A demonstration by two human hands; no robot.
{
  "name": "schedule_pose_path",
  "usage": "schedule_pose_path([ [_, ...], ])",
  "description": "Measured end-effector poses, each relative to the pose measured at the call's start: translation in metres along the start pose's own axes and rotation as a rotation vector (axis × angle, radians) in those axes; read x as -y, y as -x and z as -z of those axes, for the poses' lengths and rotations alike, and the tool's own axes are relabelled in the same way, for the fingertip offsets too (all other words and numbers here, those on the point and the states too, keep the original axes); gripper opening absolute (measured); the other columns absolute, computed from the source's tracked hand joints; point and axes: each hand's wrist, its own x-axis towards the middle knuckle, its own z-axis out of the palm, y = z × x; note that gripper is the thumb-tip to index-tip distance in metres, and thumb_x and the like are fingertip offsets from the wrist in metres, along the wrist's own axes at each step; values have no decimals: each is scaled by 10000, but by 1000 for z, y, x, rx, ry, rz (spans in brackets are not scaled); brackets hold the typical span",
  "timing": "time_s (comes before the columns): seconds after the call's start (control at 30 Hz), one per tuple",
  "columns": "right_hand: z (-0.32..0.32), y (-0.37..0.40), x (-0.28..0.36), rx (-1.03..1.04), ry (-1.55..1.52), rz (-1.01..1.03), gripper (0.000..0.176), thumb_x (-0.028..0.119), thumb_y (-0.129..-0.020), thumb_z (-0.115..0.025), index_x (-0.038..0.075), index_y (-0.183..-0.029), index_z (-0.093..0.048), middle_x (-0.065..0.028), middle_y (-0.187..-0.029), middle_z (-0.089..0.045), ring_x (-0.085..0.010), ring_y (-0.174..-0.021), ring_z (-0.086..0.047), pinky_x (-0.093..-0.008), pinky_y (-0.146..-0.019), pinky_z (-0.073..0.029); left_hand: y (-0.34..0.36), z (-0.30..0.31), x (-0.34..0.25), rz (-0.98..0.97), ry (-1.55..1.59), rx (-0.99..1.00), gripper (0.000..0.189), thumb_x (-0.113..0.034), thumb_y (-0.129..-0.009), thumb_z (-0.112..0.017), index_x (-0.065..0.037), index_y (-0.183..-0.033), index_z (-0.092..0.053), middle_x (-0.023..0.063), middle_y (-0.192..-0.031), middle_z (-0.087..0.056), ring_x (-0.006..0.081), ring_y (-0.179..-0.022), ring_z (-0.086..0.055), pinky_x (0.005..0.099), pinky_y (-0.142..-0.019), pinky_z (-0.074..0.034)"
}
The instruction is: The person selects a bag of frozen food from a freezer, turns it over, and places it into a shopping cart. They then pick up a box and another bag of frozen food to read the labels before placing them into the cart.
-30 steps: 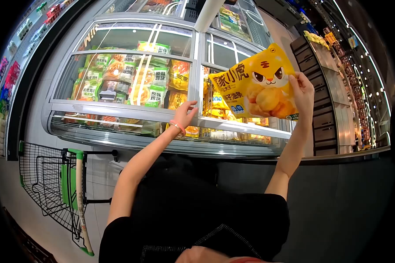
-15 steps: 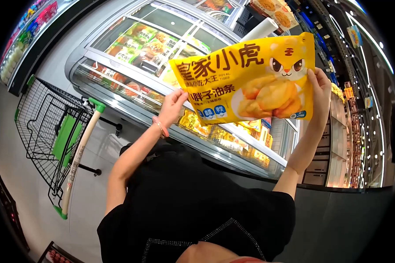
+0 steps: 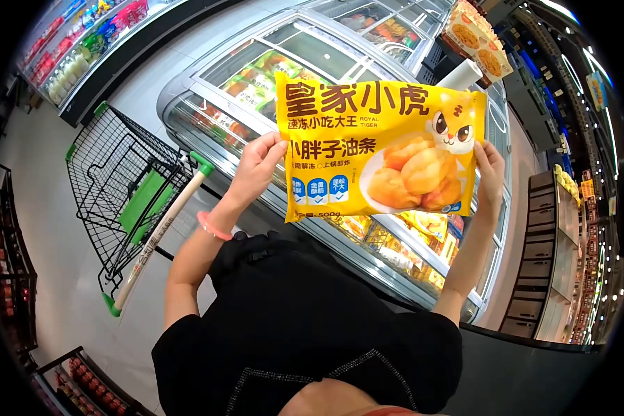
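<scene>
Head view is showing me holding a yellow frozen-food bag (image 3: 378,149) up in front of me, its printed face turned towards me, over the glass-topped freezer chest (image 3: 215,93). My left grip (image 3: 256,163) is pinching the bag's left edge, and my right grip (image 3: 491,173) is pinching the right edge, just beside the printed cartoon tiger. A pink wristband (image 3: 213,227) is sitting on my left wrist. A black wire shopping cart (image 3: 111,159) with a green-tipped handle is standing on the floor to my left, near the freezer. Coloured packets are lying under the freezer's glass.
</scene>
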Motion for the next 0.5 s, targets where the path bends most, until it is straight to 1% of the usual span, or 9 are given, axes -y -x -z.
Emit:
schedule_pose_path([
  [0.17, -16, 5, -30, -13, -166, -84, 169, 149, -882, -539, -10, -909, -590, -6, -817, -610, -54, -726, -520, -174, -684, -394, -1, 6, 2, 4, -4, -1, 170, -109, -916, -452, 16, -825, -522, -33, -767, -517, 24, -723, -428, 182, -660, -367],
  [0.3, -16, 8, -43, 9, -157, -100, 161, 139, -879, -545, -10, -919, -588, -4, -824, -611, -50, -740, -526, -176, -691, -396, 0, 6, -5, 0, -15, 7, 171, -112, -918, -450, 14, -837, -532, -32, -781, -523, 27, -733, -436, 183, -673, -368],
  [0.5, -23, 9, -44, 14, -228, -121, 162, 145, -877, -546, -5, -917, -593, 3, -823, -609, -45, -704, -516, -172, -662, -396, 1, 6, -25, -8, 8, 26, 167, -115, -922, -446, 4, -840, -529, -29, -790, -523, 24, -739, -437, 184, -684, -369],
])
